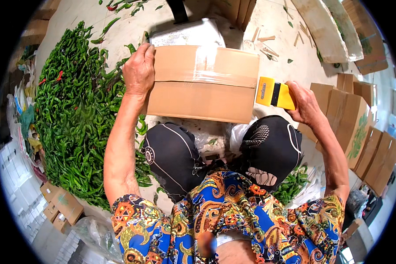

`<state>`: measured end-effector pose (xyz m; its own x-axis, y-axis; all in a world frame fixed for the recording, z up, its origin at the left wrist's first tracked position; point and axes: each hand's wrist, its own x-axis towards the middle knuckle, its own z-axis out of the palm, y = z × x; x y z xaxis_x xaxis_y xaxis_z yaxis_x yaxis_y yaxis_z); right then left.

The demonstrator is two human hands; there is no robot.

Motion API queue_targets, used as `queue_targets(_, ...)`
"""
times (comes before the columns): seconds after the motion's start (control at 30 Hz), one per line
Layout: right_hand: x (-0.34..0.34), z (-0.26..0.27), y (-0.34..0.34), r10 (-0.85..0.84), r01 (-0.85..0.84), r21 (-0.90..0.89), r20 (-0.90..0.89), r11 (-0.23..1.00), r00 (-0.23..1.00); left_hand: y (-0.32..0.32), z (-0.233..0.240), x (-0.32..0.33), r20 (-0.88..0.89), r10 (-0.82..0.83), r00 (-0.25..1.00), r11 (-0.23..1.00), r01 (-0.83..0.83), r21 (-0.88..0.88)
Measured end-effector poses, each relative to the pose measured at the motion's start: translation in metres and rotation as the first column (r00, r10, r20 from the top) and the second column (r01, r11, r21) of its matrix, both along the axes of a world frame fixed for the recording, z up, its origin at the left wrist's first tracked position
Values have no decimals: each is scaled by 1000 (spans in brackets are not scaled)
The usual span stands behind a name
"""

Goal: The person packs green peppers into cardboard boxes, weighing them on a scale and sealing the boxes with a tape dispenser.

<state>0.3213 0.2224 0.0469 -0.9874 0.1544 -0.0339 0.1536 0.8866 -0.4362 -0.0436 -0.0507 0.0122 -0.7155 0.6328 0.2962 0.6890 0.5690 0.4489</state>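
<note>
A closed brown cardboard box (203, 102) lies in front of my knees, with shiny clear tape over part of its top seam. My left hand (139, 69) rests against the box's left end, near its upper corner, fingers along the edge. Just right of the box, my right hand (305, 104) grips a yellow tape dispenser (266, 91) with a black band across it. The dispenser's far end is beside the box's right edge; whether they touch I cannot tell. Behind the box is a white flat-topped object (191, 34), partly hidden by it.
A large heap of green peppers (82, 122) with a few red ones spreads at left. Cardboard boxes (346, 115) stand at right, below pale foam containers (326, 29). Short strips (266, 38) lie on the floor. More green peppers (292, 184) are beside my right knee.
</note>
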Motion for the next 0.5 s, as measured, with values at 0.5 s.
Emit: queue_targets(0.5, -53, -107, -44, -218, 151, -355, -156, 923, 963, 13, 0, -39, -472, -396, 788, 836, 96, -541)
